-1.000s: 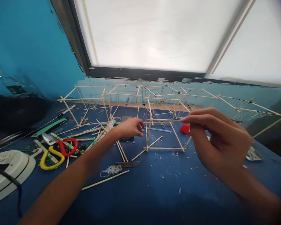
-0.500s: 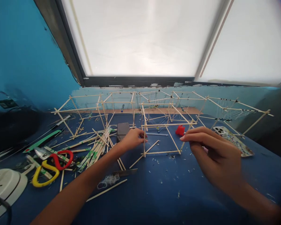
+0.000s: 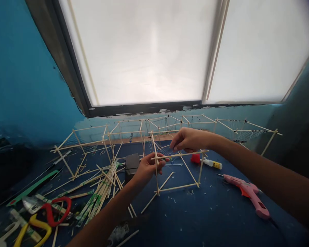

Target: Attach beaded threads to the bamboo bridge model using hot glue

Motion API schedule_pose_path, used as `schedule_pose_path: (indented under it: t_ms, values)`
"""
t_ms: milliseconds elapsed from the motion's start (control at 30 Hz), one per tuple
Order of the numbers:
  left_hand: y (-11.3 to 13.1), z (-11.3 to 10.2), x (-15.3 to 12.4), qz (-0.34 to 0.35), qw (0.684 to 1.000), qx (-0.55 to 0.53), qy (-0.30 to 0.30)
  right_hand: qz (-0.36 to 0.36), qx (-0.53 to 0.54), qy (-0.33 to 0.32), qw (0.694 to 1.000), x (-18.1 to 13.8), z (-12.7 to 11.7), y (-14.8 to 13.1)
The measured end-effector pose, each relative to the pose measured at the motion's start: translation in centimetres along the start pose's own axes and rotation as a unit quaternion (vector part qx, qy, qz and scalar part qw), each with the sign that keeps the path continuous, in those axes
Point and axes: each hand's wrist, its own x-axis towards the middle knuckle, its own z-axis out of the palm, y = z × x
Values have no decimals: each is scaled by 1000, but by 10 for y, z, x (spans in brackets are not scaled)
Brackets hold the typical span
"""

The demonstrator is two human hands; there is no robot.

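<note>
A frame of thin wooden sticks (image 3: 179, 188) stands on the blue table before me. My left hand (image 3: 148, 168) is at its near left corner, thumb and fingers pinched behind the upright stick. Small blue-green pieces (image 3: 171, 159) show just beyond those fingertips, but what the pinch holds is unclear. Reaching in from the right, my right hand (image 3: 189, 139) hovers over the frame's top with its fingers closed and pointing down. Fine thread (image 3: 167, 148) stretches near its fingertips; whether they grip it cannot be made out.
More joined stick frames (image 3: 79, 144) run along the wall. Loose sticks (image 3: 103, 192), scissors with red and yellow handles (image 3: 58, 211) and a dark box (image 3: 132, 164) lie left. At right are a pink glue gun (image 3: 247, 192), a small glue bottle (image 3: 212, 163) and a red piece (image 3: 195, 158).
My right hand has swung forward and left, from the near right to above the frame. My left hand stays at the corner. The view has shifted, and the glue gun and bottle now show.
</note>
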Motion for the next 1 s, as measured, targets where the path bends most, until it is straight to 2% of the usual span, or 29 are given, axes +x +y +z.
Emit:
schedule_pose_path:
  t_ms: [133,233,333,567,767,1000]
  values:
    - [-2,-1,5,2,998,-6,59,19,-37,-105,994,37,-1,3]
    - [-6,0,8,25,994,-17,106,55,-60,-201,976,56,6,3]
    - [-8,2,10,44,991,-21,127,79,-76,-239,965,65,12,2]
    - [-7,4,6,28,992,-9,125,106,-82,-192,972,67,18,0]
    - [-4,-4,1,6,993,52,109,83,-116,-150,978,43,14,-9]
    - [-3,-15,3,-5,985,147,86,52,-239,-22,969,12,3,-11]
